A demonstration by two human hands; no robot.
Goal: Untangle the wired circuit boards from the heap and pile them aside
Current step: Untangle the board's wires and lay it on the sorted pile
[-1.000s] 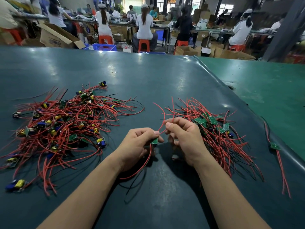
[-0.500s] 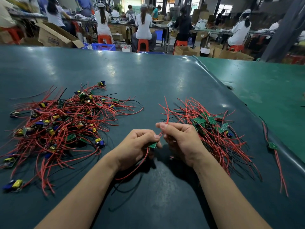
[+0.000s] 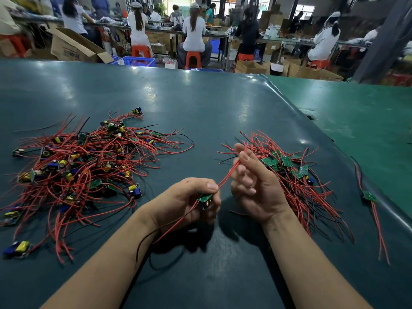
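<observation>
A tangled heap of circuit boards (image 3: 84,166) with red and black wires lies at the left of the dark green table (image 3: 200,103). A tidier pile of boards (image 3: 287,166) lies at the right, behind my right hand. My left hand (image 3: 189,201) grips a small green circuit board (image 3: 204,198) near the table's middle. Its red wires (image 3: 227,175) rise up to the right. My right hand (image 3: 252,181) pinches those red wires between thumb and forefinger near their tips, its other fingers loosely curled. A black wire and a red one trail down from the board over my left wrist.
One stray board with red wires (image 3: 371,197) lies near the table's right edge. Beyond that edge is a lighter green surface (image 3: 367,112). Past the far edge, people sit on orange stools at benches, with cardboard boxes (image 3: 73,47) and a blue crate (image 3: 139,61).
My right hand has slid up along the red wires, away from my left hand, pulling them straight. My left hand still grips the board in about the same place.
</observation>
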